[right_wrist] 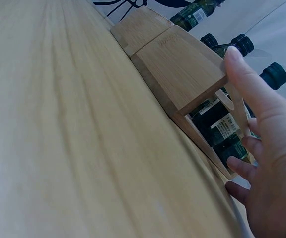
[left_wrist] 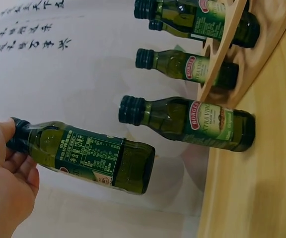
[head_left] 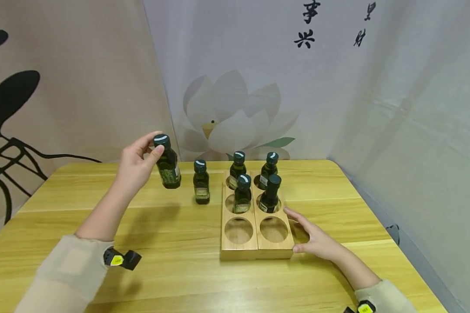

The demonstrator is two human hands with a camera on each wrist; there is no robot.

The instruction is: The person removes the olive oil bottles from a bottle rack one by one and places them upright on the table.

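My left hand [head_left: 138, 163] pinches a small dark green olive oil bottle [head_left: 168, 170] by its cap. In the left wrist view that bottle [left_wrist: 91, 154] hangs clear of the table, its printed back label showing. A second olive oil bottle [head_left: 201, 184] stands on the table between it and the wooden rack [head_left: 239, 254]. The rack has two columns of round holes; several bottles fill the far and middle rows, and the two near holes are bare. At the rack's right side my right hand [head_left: 317, 239] rests with thumb and fingers spread, fingertips right at its edge [right_wrist: 227, 82].
The wooden table [head_left: 172, 274] runs under everything. Behind it hangs a cloth backdrop [head_left: 235, 52] with a printed lotus and characters, and another pale cloth [head_left: 423, 108] flanks the right side.
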